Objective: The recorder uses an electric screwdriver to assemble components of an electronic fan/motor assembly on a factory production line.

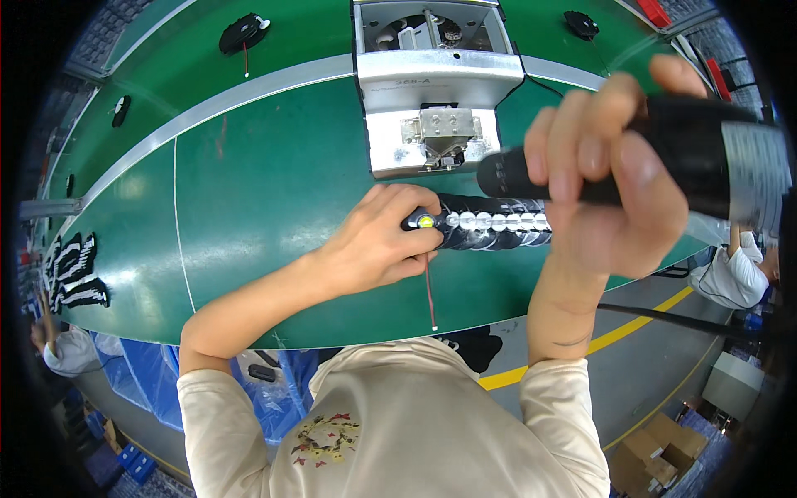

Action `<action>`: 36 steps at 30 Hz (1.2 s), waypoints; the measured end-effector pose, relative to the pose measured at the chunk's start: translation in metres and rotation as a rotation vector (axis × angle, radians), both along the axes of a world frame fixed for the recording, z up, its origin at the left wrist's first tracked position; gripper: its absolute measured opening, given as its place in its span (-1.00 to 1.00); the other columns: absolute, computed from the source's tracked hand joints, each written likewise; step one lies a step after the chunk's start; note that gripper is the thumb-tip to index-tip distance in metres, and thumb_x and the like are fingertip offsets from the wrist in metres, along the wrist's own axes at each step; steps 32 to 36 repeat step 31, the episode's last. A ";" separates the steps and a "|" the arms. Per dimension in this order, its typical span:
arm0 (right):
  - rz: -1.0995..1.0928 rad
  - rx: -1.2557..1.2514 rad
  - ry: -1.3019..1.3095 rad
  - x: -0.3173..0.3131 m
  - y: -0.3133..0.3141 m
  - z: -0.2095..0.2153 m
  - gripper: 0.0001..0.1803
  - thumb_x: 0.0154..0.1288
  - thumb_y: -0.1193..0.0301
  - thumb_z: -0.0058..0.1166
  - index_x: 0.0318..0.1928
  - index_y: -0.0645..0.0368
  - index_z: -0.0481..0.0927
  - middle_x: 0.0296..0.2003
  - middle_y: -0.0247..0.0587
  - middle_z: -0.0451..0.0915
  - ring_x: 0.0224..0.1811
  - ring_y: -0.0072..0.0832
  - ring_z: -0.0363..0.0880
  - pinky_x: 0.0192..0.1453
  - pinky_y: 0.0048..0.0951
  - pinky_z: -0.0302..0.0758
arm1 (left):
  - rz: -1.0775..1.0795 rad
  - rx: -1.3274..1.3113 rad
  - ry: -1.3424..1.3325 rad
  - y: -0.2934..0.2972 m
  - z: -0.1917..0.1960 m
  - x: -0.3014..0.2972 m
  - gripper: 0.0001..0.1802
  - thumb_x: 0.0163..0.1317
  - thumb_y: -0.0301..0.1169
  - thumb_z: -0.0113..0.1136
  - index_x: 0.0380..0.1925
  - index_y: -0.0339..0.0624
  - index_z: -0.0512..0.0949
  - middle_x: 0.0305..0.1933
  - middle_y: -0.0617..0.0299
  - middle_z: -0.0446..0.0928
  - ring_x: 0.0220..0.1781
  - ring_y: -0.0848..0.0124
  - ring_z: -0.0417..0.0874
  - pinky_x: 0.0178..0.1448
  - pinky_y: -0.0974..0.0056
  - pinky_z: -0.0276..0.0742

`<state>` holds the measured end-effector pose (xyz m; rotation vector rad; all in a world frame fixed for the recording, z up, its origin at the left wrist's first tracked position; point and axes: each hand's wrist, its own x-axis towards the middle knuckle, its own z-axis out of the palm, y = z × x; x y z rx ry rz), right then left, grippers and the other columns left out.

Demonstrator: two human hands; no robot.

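Note:
My left hand [378,245] rests on the green conveyor belt [266,191] and pinches the near end of a row of black round parts with silvery centres [490,224], lying overlapped on the belt. A red wire [430,295] trails from that row toward the belt's front edge. My right hand [606,178] is raised above the row's right end and grips a thick black cylindrical power tool [664,153], its tip pointing left toward the metal machine.
A grey metal machine [436,91] with a small fixture stands on the belt behind the row. Single black round parts [242,33] lie farther back. A stack of black parts [73,270] sits at the far left. Another person [735,274] sits at right, cardboard boxes [660,452] on the floor.

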<state>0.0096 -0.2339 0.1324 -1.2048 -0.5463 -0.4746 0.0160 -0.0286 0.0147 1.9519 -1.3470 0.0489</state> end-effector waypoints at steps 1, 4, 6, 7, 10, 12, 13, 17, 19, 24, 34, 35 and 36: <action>0.000 0.005 -0.022 0.009 0.004 0.001 -0.45 0.28 0.40 -0.12 0.28 0.23 0.25 -0.50 -0.27 0.36 -0.64 -0.52 0.32 -0.47 -0.34 0.40 | -0.006 -0.001 0.011 0.005 -0.001 0.000 -0.73 -0.11 -0.46 0.42 -0.35 -0.07 0.58 0.02 0.14 0.46 0.03 0.12 0.53 0.05 0.08 0.44; -0.006 -0.008 -0.048 0.022 0.016 0.008 -0.47 0.25 0.44 -0.21 0.25 0.29 0.26 -0.51 -0.26 0.34 -0.66 -0.52 0.29 -0.50 -0.36 0.38 | -0.018 -0.012 0.040 0.015 -0.003 0.001 -0.73 -0.11 -0.47 0.43 -0.34 -0.06 0.60 0.03 0.16 0.47 0.07 0.13 0.53 0.06 0.08 0.44; -0.020 -0.052 -0.008 0.023 0.024 0.016 -0.47 0.23 0.45 -0.22 0.24 0.32 0.25 -0.51 -0.25 0.33 -0.66 -0.52 0.29 -0.50 -0.35 0.39 | -0.018 -0.028 0.054 0.017 -0.001 0.001 -0.73 -0.11 -0.47 0.43 -0.34 -0.06 0.62 0.03 0.19 0.48 0.10 0.14 0.53 0.07 0.08 0.44; -0.079 -0.070 0.010 0.022 0.030 0.015 -0.48 0.22 0.46 -0.22 0.22 0.33 0.26 -0.51 -0.25 0.34 -0.67 -0.52 0.29 -0.51 -0.35 0.39 | -0.013 -0.036 0.064 0.019 -0.002 0.001 -0.73 -0.10 -0.47 0.43 -0.33 -0.05 0.63 0.03 0.20 0.48 0.11 0.14 0.53 0.07 0.09 0.44; -0.203 -0.122 0.044 0.021 0.046 0.014 -0.50 0.19 0.48 -0.22 0.17 0.34 0.28 -0.52 -0.24 0.34 -0.70 -0.52 0.27 -0.54 -0.34 0.39 | -0.004 -0.067 0.078 0.020 -0.004 0.000 -0.76 -0.07 -0.46 0.44 -0.34 -0.06 0.65 0.02 0.20 0.50 0.13 0.13 0.56 0.06 0.09 0.47; -0.117 -0.148 -0.001 0.031 0.034 0.002 -0.50 0.18 0.48 -0.21 0.17 0.32 0.28 -0.53 -0.23 0.34 -0.70 -0.51 0.27 -0.55 -0.34 0.39 | 0.001 -0.096 0.066 0.019 -0.004 -0.001 -0.79 -0.06 -0.45 0.48 -0.38 -0.08 0.67 0.00 0.17 0.52 0.13 0.08 0.60 0.03 0.08 0.51; -0.073 -0.160 -0.022 0.037 0.029 -0.003 -0.50 0.18 0.48 -0.20 0.17 0.31 0.28 -0.53 -0.23 0.34 -0.71 -0.51 0.27 -0.56 -0.34 0.39 | 0.009 -0.103 0.062 0.019 -0.005 -0.001 -0.80 -0.06 -0.45 0.47 -0.38 -0.07 0.67 0.00 0.17 0.52 0.13 0.07 0.60 0.03 0.08 0.51; -0.102 -0.188 0.091 0.022 0.032 0.002 -0.49 0.21 0.46 -0.15 0.20 0.24 0.27 -0.53 -0.26 0.33 -0.71 -0.52 0.27 -0.52 -0.35 0.38 | 0.022 -0.129 0.058 0.019 -0.007 -0.002 -0.83 -0.04 -0.44 0.46 -0.39 -0.07 0.68 -0.02 0.17 0.53 0.12 0.08 0.60 0.04 0.08 0.52; 0.005 -0.188 0.064 0.010 0.027 -0.001 -0.48 0.22 0.46 -0.08 0.22 0.21 0.26 -0.53 -0.28 0.34 -0.70 -0.52 0.29 -0.50 -0.35 0.38 | 0.021 -0.143 0.058 0.018 -0.009 -0.002 -0.83 -0.04 -0.43 0.42 -0.38 -0.06 0.68 -0.02 0.19 0.53 0.12 0.12 0.58 0.06 0.09 0.49; 0.101 -0.198 0.086 -0.012 0.028 -0.013 -0.45 0.20 0.48 -0.01 0.23 0.17 0.25 -0.54 -0.29 0.36 -0.71 -0.52 0.30 -0.51 -0.34 0.38 | 0.023 -0.127 0.042 0.021 -0.012 -0.001 -0.88 0.03 -0.40 0.41 -0.39 -0.07 0.69 -0.06 0.16 0.55 0.09 0.10 0.61 0.08 0.07 0.50; -0.047 -0.163 0.190 -0.018 0.045 -0.023 -0.43 0.18 0.49 0.02 0.22 0.18 0.24 -0.55 -0.24 0.39 -0.71 -0.49 0.33 -0.51 -0.30 0.40 | 0.036 -0.158 0.029 0.022 -0.016 -0.002 -0.89 0.04 -0.39 0.40 -0.38 -0.05 0.70 -0.07 0.16 0.55 0.10 0.09 0.60 0.10 0.06 0.50; -0.047 -0.163 0.190 -0.018 0.045 -0.023 -0.43 0.18 0.49 0.02 0.22 0.18 0.24 -0.55 -0.24 0.39 -0.71 -0.49 0.33 -0.51 -0.30 0.40 | 0.036 -0.158 0.029 0.022 -0.016 -0.002 -0.89 0.04 -0.39 0.40 -0.38 -0.05 0.70 -0.07 0.16 0.55 0.10 0.09 0.60 0.10 0.06 0.50; -0.047 -0.163 0.190 -0.018 0.045 -0.023 -0.43 0.18 0.49 0.02 0.22 0.18 0.24 -0.55 -0.24 0.39 -0.71 -0.49 0.33 -0.51 -0.30 0.40 | 0.036 -0.158 0.029 0.022 -0.016 -0.002 -0.89 0.04 -0.39 0.40 -0.38 -0.05 0.70 -0.07 0.16 0.55 0.10 0.09 0.60 0.10 0.06 0.50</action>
